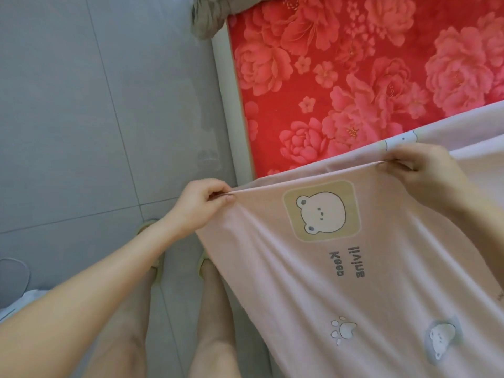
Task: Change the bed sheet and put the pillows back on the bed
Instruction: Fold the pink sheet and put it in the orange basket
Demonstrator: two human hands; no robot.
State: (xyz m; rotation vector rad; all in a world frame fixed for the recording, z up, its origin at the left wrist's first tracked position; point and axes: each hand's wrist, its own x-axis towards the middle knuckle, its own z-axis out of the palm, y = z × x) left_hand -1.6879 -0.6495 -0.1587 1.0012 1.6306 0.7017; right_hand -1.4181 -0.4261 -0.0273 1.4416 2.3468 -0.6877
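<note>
From the head view we see the left hand [200, 204] and right hand [417, 170], fingers clamped on the folded edge of a pink bear-print bed sheet [341, 290]. It hangs near the red floral mattress [354, 77] and shows mirrored "Keep living" lettering.

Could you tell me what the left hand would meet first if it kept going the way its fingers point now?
Probably the white bed frame edge, then the red floral mattress: the left hand, pinching the pink sheet, points up and right toward them. Depth is unclear.
</note>
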